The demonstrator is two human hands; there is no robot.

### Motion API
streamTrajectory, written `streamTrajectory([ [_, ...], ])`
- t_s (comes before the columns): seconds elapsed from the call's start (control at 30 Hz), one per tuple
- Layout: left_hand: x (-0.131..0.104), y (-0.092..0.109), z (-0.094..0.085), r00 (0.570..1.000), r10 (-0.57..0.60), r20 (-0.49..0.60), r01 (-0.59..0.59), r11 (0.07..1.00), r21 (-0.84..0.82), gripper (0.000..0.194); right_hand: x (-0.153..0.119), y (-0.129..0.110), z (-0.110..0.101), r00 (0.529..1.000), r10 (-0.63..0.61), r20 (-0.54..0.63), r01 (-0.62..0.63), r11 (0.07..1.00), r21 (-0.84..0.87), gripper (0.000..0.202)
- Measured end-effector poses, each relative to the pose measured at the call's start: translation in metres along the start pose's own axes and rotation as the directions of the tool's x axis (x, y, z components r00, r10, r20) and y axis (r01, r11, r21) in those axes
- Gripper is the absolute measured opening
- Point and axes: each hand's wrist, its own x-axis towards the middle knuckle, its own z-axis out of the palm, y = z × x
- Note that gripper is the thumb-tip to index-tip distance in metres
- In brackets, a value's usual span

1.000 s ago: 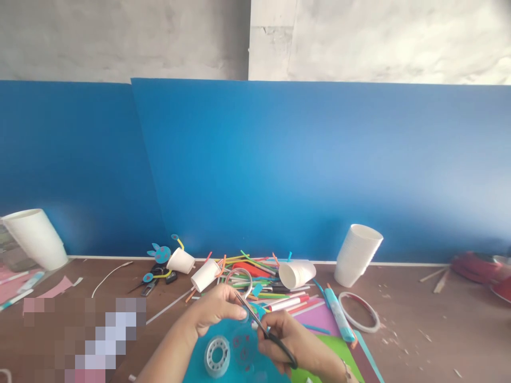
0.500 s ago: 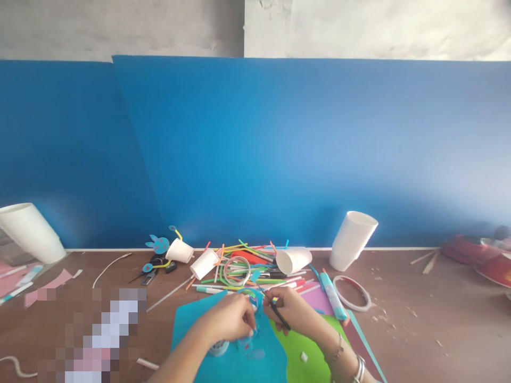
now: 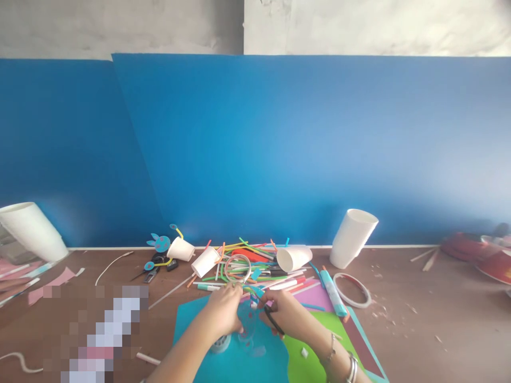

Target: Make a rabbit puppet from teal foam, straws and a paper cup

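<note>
My right hand [image 3: 284,314] is closed around the dark handles of scissors [image 3: 273,322], whose blades point up and left toward a small blue strip [image 3: 258,292]. My left hand [image 3: 227,311] is over the left part of a blue paper sheet [image 3: 199,367], thumb and fingers apart. Between the hands lie blue cut-outs with pink spots [image 3: 248,318], partly covered by the left thumb. A small clear piece [image 3: 258,351] rests below them. Beside the left wrist sits a round whitish object [image 3: 220,343], half hidden.
Behind the hands lie coloured straws [image 3: 259,258], a tape roll [image 3: 238,267] and white paper cups [image 3: 294,259]. A blue rabbit-headed cup figure [image 3: 180,249] lies at left. A glue tube [image 3: 334,292] and another tape roll [image 3: 352,290] are at right, near green paper [image 3: 315,351].
My left hand has shifted up and left, its thumb and fingers now parted, uncovering the spotted cut-outs. The right hand with the scissors has moved slightly, and the blades now meet the blue strip area.
</note>
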Motion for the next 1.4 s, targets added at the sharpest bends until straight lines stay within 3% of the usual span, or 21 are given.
streamTrajectory([
  [0.17, 0.003, -0.005, 0.007, 1.000, -0.016, 0.012, 0.016, 0.999, -0.029, 0.044, 0.003, 0.002, 0.009, 1.000, 0.003, 0.006, -0.003, 0.998, -0.056, 0.027],
  [0.33, 0.010, -0.011, 0.003, 1.000, 0.012, 0.004, -0.011, 0.995, -0.095, 0.019, 0.005, 0.004, 0.008, 0.999, -0.026, -0.020, 0.026, 1.000, -0.011, 0.029],
  [0.43, 0.010, -0.011, -0.003, 0.999, 0.038, -0.001, -0.037, 0.987, -0.156, 0.013, 0.004, 0.002, 0.003, 1.000, -0.020, -0.024, 0.021, 0.999, 0.034, 0.030],
  [0.7, 0.001, -0.004, -0.020, 0.992, 0.093, -0.081, -0.111, 0.962, -0.250, 0.016, 0.005, 0.001, 0.002, 0.999, -0.014, -0.042, 0.019, 0.992, 0.126, 0.010],
  [0.87, 0.005, -0.010, -0.022, 0.993, 0.078, -0.093, -0.102, 0.952, -0.290, 0.022, 0.006, 0.000, -0.005, 0.996, -0.027, -0.086, 0.043, 0.980, 0.192, 0.003],
  [1.13, 0.009, -0.017, -0.027, 0.990, 0.025, -0.141, -0.064, 0.957, -0.282, 0.030, -0.005, -0.019, -0.021, 0.953, 0.001, -0.302, 0.100, 0.942, 0.319, 0.016],
  [1.3, 0.004, -0.013, -0.023, 0.998, 0.046, -0.040, -0.052, 0.986, -0.157, 0.023, -0.007, -0.024, -0.024, 0.945, -0.018, -0.326, 0.152, 0.909, 0.389, 0.022],
  [1.4, 0.003, -0.010, -0.016, 0.996, 0.069, -0.064, -0.074, 0.994, -0.079, 0.017, -0.006, -0.023, -0.023, 0.945, -0.007, -0.326, 0.151, 0.897, 0.416, 0.020],
])
